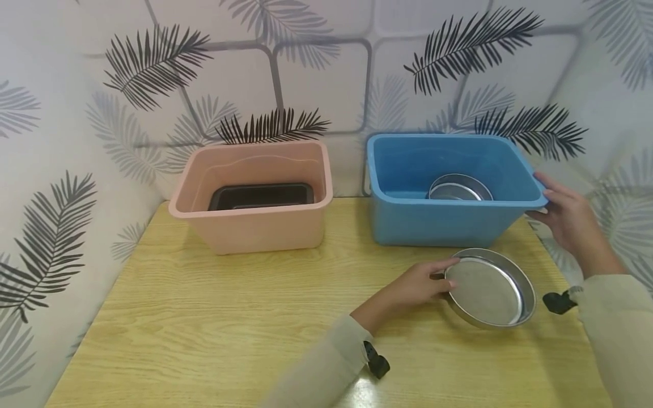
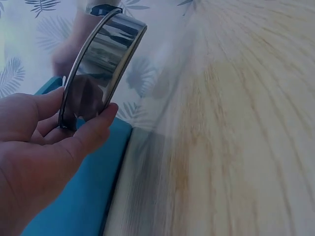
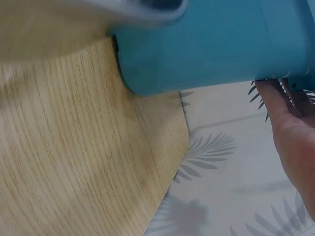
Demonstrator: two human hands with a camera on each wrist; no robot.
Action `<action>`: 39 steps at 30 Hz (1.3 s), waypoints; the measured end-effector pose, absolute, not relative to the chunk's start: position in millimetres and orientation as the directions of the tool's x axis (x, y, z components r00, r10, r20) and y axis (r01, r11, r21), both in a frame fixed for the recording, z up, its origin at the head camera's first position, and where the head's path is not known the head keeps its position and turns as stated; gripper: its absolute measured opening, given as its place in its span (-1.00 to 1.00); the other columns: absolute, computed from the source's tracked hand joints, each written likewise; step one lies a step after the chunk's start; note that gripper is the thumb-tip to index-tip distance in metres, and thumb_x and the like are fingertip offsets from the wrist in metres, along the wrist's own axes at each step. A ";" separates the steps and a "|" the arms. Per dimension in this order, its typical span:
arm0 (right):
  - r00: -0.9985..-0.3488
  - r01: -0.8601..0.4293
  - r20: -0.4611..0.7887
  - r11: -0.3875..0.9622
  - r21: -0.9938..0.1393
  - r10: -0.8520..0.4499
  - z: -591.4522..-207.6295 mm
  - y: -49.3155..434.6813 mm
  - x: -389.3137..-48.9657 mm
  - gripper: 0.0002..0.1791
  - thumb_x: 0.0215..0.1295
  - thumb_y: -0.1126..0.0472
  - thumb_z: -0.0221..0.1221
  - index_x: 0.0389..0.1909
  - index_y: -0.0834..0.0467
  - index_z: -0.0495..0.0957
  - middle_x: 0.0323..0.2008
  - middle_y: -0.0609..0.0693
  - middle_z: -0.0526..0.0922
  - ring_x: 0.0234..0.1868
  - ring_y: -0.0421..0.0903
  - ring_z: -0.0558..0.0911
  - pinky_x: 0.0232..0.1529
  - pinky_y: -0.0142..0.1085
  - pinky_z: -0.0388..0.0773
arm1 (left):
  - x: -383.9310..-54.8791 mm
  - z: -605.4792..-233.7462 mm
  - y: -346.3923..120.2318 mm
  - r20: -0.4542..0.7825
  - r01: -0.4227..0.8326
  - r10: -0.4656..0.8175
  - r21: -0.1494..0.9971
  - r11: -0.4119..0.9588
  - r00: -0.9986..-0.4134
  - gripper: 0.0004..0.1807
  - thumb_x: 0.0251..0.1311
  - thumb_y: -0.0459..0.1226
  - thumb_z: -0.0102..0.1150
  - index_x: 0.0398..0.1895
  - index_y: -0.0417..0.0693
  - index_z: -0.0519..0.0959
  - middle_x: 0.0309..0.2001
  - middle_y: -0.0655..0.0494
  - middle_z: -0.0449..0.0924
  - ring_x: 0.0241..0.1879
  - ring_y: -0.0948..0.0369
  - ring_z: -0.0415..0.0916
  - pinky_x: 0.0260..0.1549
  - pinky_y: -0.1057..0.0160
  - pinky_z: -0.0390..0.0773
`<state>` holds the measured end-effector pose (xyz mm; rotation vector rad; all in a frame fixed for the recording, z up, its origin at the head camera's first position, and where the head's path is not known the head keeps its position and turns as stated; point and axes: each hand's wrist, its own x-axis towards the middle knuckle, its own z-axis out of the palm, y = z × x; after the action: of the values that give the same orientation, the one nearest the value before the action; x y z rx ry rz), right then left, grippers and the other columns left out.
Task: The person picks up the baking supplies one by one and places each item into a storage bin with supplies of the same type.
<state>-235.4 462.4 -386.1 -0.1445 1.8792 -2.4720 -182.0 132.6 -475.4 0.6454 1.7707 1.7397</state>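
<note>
My left hand (image 1: 415, 283) pinches the near-left rim of a round metal cake pan (image 1: 487, 292), thumb inside and fingers beneath. In the left wrist view the pan (image 2: 101, 64) is tilted and held above the wooden table, in front of the blue bin (image 2: 93, 172). A second round metal pan (image 1: 456, 188) lies inside the blue bin (image 1: 433, 224), partly hidden by its front wall. My right hand (image 1: 566, 215) grips the right end of that bin at its rim. From the right wrist, this hand (image 3: 295, 132) shows against the bin's end wall.
A pink bin (image 1: 265, 232) stands at the back left of the table (image 1: 214, 328), with a dark rectangular pan (image 1: 262, 195) inside. Behind both bins rises a leaf-patterned wall (image 1: 326, 68). The table's right edge runs close beside the blue bin.
</note>
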 end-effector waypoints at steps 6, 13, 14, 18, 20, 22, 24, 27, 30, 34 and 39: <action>-0.994 -0.033 0.060 -0.279 -0.960 -0.089 -387.7 463.7 -235.7 -0.41 0.61 0.28 -0.11 0.58 0.05 0.05 0.63 -0.10 -0.19 0.36 -0.27 0.41 -0.07 -0.42 0.66 | -180.3 -469.0 119.1 -0.040 -0.034 0.707 0.999 0.022 -0.706 -0.39 0.40 -0.34 0.18 0.50 0.05 0.35 0.51 0.09 0.26 0.19 0.26 0.56 -0.10 0.40 0.66; -0.998 -0.006 0.021 -0.215 -0.977 -0.066 -384.5 463.7 -239.0 -0.40 0.62 0.20 -0.11 0.59 -0.02 0.03 0.63 -0.13 -0.19 0.62 -0.04 -0.19 -0.10 -0.47 0.64 | -182.9 -452.4 104.0 0.006 -0.034 0.729 0.999 -0.040 -0.684 -0.36 0.40 -0.35 0.19 0.52 0.07 0.31 0.53 0.13 0.22 0.22 0.13 0.56 -0.05 0.35 0.66; -0.998 -0.001 0.014 -0.206 -0.979 -0.063 -383.9 463.7 -239.2 -0.40 0.62 0.20 -0.11 0.59 -0.03 0.02 0.63 -0.14 -0.19 0.62 -0.01 -0.23 -0.10 -0.47 0.64 | -183.3 -449.7 101.6 0.011 -0.027 0.734 0.999 -0.040 -0.679 -0.35 0.40 -0.34 0.19 0.52 0.09 0.30 0.54 0.16 0.20 0.23 0.13 0.55 -0.04 0.36 0.66; -0.998 0.001 0.012 -0.212 -0.977 -0.061 -383.5 464.6 -238.5 -0.40 0.61 0.20 -0.09 0.58 -0.03 0.05 0.63 -0.15 -0.19 0.61 -0.07 -0.15 -0.09 -0.46 0.64 | -185.5 -438.3 93.3 0.026 -0.008 0.755 0.999 -0.042 -0.655 -0.33 0.41 -0.32 0.18 0.54 0.14 0.26 0.56 0.22 0.13 0.30 0.05 0.50 -0.01 0.36 0.65; -0.998 -0.013 0.028 -0.236 -0.972 -0.061 -384.2 465.1 -238.2 -0.41 0.60 0.23 -0.08 0.57 -0.01 0.08 0.63 -0.14 -0.19 0.56 -0.18 0.09 -0.09 -0.44 0.66 | -186.8 -432.7 90.5 0.029 -0.014 0.763 0.999 -0.050 -0.646 -0.33 0.42 -0.34 0.16 0.55 0.13 0.24 0.58 0.22 0.10 0.30 0.02 0.49 0.00 0.35 0.65; -0.997 -0.032 0.049 -0.263 -0.964 -0.058 -384.8 465.4 -238.4 -0.43 0.59 0.27 -0.07 0.56 0.02 0.13 0.63 -0.12 -0.17 0.41 -0.28 0.36 -0.10 -0.43 0.67 | -187.6 -427.2 89.0 0.028 -0.025 0.766 0.998 -0.058 -0.642 -0.33 0.42 -0.36 0.15 0.55 0.11 0.25 0.58 0.21 0.10 0.28 0.06 0.52 0.01 0.33 0.65; -0.996 -0.051 0.067 -0.277 -0.960 -0.050 -385.3 465.3 -239.0 -0.44 0.58 0.29 -0.05 0.53 0.05 0.19 0.62 -0.11 -0.12 0.20 -0.36 0.57 -0.12 -0.41 0.68 | -188.1 -421.9 87.7 0.028 -0.025 0.766 0.998 -0.057 -0.642 -0.33 0.42 -0.37 0.15 0.54 0.11 0.25 0.58 0.21 0.09 0.25 0.11 0.54 0.01 0.32 0.65; -0.995 -0.068 0.089 -0.316 -0.946 -0.053 -385.5 464.1 -240.3 -0.47 0.57 0.33 -0.06 0.50 0.08 0.26 0.58 -0.12 0.06 0.05 -0.30 0.67 -0.13 -0.38 0.69 | -189.3 -414.8 86.3 0.031 -0.025 0.767 0.998 -0.061 -0.641 -0.34 0.42 -0.38 0.15 0.54 0.09 0.27 0.58 0.19 0.10 0.19 0.16 0.57 0.01 0.31 0.65; -0.993 -0.072 0.099 -0.339 -0.938 -0.064 -386.0 462.8 -240.4 -0.49 0.57 0.36 -0.07 0.48 0.09 0.29 0.48 -0.13 0.28 0.04 -0.27 0.68 -0.13 -0.36 0.69 | -191.8 -406.5 83.7 0.044 -0.018 0.775 0.997 -0.072 -0.631 -0.34 0.42 -0.40 0.13 0.54 0.07 0.26 0.58 0.20 0.09 0.14 0.15 0.60 0.01 0.30 0.66; -0.992 -0.066 0.098 -0.340 -0.938 -0.080 -386.7 462.3 -239.7 -0.48 0.58 0.36 -0.10 0.50 0.09 0.27 0.45 -0.14 0.33 0.03 -0.27 0.67 -0.12 -0.35 0.69 | -196.8 -392.6 81.2 0.076 -0.008 0.777 0.995 -0.103 -0.625 -0.34 0.42 -0.41 0.13 0.54 0.05 0.26 0.57 0.25 0.11 0.07 0.18 0.62 0.01 0.28 0.66; -0.991 -0.039 0.084 -0.380 -0.924 -0.103 -387.4 465.6 -240.7 -0.47 0.59 0.36 -0.14 0.51 0.06 0.24 0.46 -0.15 0.30 0.04 -0.26 0.67 -0.10 -0.34 0.69 | -203.9 -377.0 82.1 0.103 0.002 0.768 0.991 -0.132 -0.632 -0.35 0.41 -0.39 0.16 0.53 0.08 0.29 0.51 0.15 0.27 -0.04 0.30 0.63 0.01 0.26 0.67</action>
<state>-240.7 465.6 -387.4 -0.1973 1.7270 -2.5700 -203.9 82.1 -377.0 0.8658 1.5952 1.8195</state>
